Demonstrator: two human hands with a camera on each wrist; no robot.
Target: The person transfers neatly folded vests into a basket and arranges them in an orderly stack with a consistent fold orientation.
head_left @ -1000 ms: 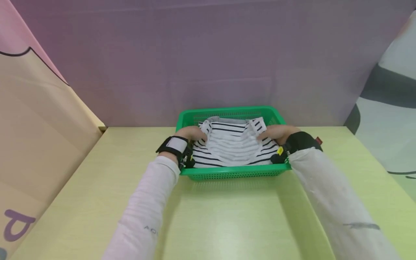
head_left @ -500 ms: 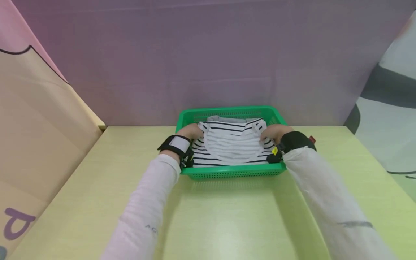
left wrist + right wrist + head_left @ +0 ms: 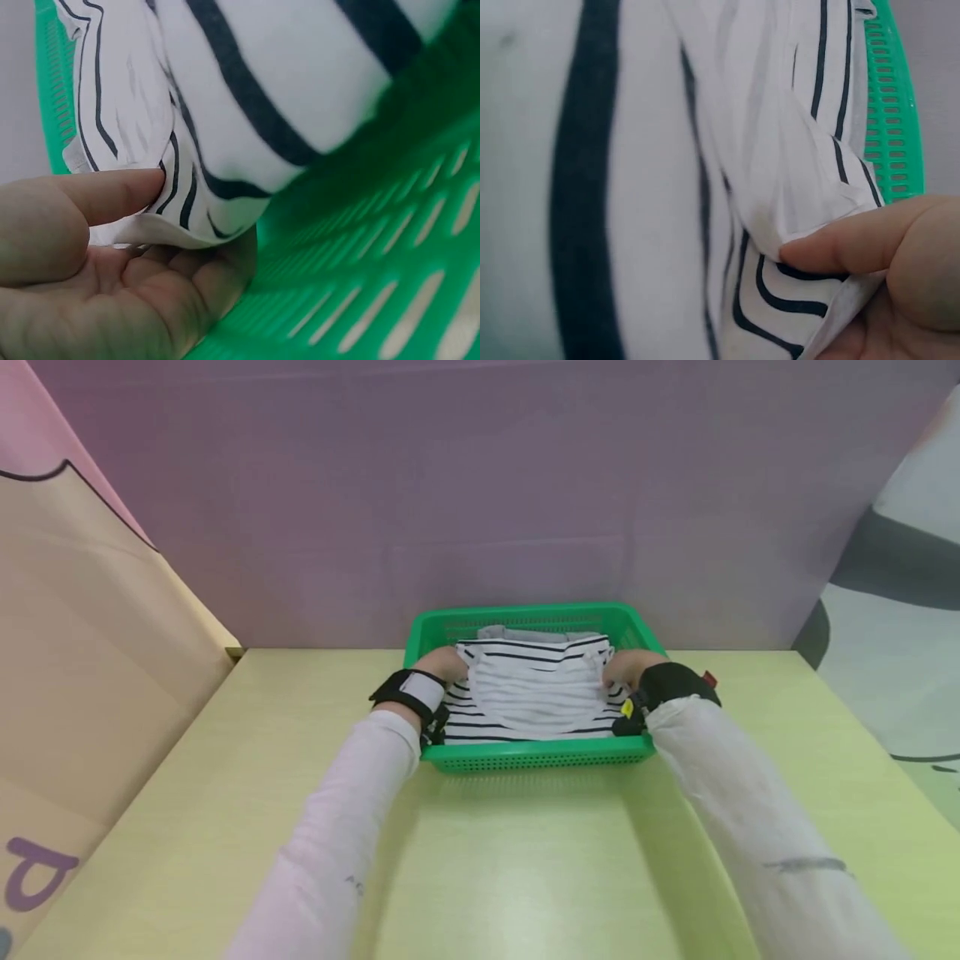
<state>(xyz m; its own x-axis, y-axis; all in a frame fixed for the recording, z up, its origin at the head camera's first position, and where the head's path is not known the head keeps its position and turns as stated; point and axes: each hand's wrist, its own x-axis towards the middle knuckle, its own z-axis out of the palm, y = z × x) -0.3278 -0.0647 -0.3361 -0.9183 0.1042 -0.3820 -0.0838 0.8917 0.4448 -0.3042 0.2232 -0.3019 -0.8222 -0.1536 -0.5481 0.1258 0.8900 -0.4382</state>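
Observation:
A white garment with black stripes [image 3: 536, 693] lies in a green plastic basket [image 3: 536, 752], a plain white area showing at its middle. At its left edge my left hand [image 3: 447, 664] pinches the cloth; in the left wrist view the thumb is on top and the fingers are curled underneath, beside the slotted basket wall [image 3: 405, 292]. My right hand [image 3: 628, 667] pinches the opposite edge, its thumb [image 3: 847, 244] pressing on the striped fabric in the right wrist view. Most of the right fingers are hidden below the cloth.
A grey cloth piece [image 3: 517, 633] shows behind the striped garment at the basket's back. The basket stands on a pale wooden table [image 3: 300, 760], close to a purple-grey backdrop [image 3: 480, 502]. A beige printed cloth [image 3: 90, 635] hangs on the left.
Both hands stay on the garment's edges. The right hand and forearm have shifted slightly left, and the side folds now lie flatter.

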